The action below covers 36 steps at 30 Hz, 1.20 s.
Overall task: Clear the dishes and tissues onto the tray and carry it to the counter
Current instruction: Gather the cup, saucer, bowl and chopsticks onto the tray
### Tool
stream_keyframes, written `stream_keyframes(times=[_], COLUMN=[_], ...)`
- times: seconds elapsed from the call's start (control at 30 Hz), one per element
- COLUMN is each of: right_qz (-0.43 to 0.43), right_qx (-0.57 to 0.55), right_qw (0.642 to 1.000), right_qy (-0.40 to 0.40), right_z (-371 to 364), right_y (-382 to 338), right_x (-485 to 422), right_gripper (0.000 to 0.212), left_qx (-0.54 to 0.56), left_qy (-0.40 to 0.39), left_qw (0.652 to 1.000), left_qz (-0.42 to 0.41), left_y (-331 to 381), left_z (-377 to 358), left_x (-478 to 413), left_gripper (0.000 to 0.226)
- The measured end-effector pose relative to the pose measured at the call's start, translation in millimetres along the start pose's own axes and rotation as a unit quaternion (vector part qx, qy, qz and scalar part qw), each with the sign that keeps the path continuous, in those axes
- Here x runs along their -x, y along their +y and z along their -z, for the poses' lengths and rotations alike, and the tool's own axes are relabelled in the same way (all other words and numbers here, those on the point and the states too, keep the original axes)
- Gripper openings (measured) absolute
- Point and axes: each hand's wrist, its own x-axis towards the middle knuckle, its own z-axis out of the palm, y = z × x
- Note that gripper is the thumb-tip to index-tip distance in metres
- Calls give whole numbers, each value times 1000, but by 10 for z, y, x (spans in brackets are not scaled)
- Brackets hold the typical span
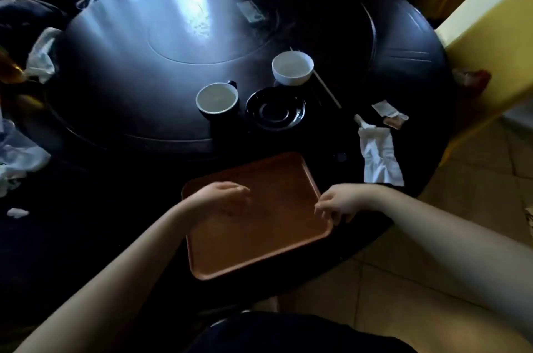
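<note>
An empty brown tray (pixel 259 243) lies on the near edge of the round dark table (pixel 115 150). My left hand (pixel 222 197) hovers over the tray's left part, fingers loosely curled, holding nothing. My right hand (pixel 337 202) pinches the tray's right rim. Beyond the tray stand a dark cup (pixel 217 100), a black saucer (pixel 275 112) and a white bowl (pixel 292 68). Chopsticks (pixel 326 87) lie beside the bowl. A crumpled white tissue (pixel 377 153) and small wrappers (pixel 389 114) lie to the right.
More crumpled tissues (pixel 41 58) and plastic wrap (pixel 20 156) sit along the table's left edge, with a small scrap (pixel 17 212) nearer. A yellow chair (pixel 490 50) stands at the right. A small packet (pixel 252 13) lies on the turntable (pixel 202 35). Tiled floor (pixel 476 174) shows on the right.
</note>
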Motion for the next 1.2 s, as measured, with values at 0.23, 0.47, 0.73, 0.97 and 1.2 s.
stream_keyframes(times=[0.23, 0.47, 0.73, 0.97, 1.2], right_qz=[-11, -23, -29, -34, 1], right_qx=[-45, -235, -353, -315, -313], right_qw=[990, 928, 873, 889, 892], right_qy=[132, 289, 335, 330, 327], right_z=[740, 1105, 1243, 1376, 1376], right_y=[-393, -712, -691, -646, -545], right_x=[-424, -899, -1255, -1338, -1380], right_gripper=[34, 24, 28, 23, 21], left_qx=[69, 152, 181, 193, 163], left_qy=[149, 191, 214, 232, 267], left_qw=[986, 969, 960, 953, 950], left_qz=[-33, -38, -17, -10, -11], left_y=[653, 999, 1014, 1050, 1075], left_z=[637, 885, 905, 916, 916], left_x=[-388, -851, -1100, -1181, -1237], left_gripper=[42, 48, 52, 54, 50])
